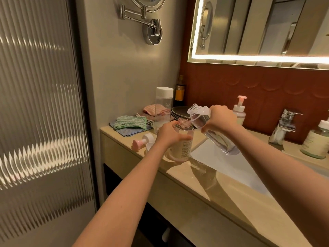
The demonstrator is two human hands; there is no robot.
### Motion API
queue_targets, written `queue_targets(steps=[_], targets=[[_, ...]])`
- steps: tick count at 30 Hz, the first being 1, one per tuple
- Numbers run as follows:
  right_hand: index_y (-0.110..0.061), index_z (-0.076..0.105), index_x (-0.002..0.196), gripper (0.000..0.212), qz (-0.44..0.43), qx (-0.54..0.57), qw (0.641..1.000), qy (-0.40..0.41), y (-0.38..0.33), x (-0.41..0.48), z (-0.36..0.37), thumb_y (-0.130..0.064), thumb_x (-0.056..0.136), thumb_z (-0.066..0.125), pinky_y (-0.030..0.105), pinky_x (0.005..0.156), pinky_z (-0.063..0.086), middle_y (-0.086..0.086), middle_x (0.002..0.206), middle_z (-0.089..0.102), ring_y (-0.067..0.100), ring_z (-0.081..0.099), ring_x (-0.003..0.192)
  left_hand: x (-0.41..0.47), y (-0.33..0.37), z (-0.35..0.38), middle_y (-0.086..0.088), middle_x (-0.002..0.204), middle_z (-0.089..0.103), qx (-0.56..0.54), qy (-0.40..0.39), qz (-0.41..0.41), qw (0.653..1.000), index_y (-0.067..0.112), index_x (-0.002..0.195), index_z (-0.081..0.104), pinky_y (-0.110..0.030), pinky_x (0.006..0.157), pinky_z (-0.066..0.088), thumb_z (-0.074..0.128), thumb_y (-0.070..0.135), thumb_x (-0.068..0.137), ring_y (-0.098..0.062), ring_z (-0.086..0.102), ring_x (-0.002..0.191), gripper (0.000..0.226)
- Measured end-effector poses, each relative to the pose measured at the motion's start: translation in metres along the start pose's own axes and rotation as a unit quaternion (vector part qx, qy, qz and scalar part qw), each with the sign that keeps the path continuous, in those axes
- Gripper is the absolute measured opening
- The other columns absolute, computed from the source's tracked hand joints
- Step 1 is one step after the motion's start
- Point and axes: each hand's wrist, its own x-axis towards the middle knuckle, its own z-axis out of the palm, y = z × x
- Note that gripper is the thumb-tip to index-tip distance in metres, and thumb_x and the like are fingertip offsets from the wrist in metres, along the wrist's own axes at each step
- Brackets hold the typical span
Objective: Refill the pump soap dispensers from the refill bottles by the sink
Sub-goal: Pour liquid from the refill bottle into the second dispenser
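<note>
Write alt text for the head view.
On a bathroom counter, the left hand grips an open dispenser bottle while the right hand tilts a clear refill bottle beside its neck. The pink pump head lies nearby.

single head-worn view, close, angled forward and down over the vanity counter (179, 177)

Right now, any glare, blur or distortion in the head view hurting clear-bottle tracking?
Head view: mirror light strip blown out; bright streaks on the fluted glass door; wide-angle bows straight edges; the clear refill bottle in the right hand is faint against the white sink; the dispenser bottle in the left hand reads better; no motion blur.
</note>
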Motion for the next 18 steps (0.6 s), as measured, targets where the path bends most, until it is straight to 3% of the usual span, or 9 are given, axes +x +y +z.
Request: queue_targets(steps=[18], targets=[[-0.014, 0.051, 0.088, 0.042, -0.011, -0.076, 0.997, -0.005, -0.01, -0.014, -0.008, -0.022, 0.064, 0.084, 0.03, 0.065, 0.04, 0.003, 0.085, 0.053, 0.022, 0.051, 0.078, -0.007, 0.006, 0.001, -0.007, 0.139, 0.048, -0.01, 0.006, -0.008, 1.0, 0.014, 0.142, 0.036, -0.038, 0.097, 0.046, 0.079, 0.032, 0.07, -0.025, 0.047, 0.123, 0.086]])
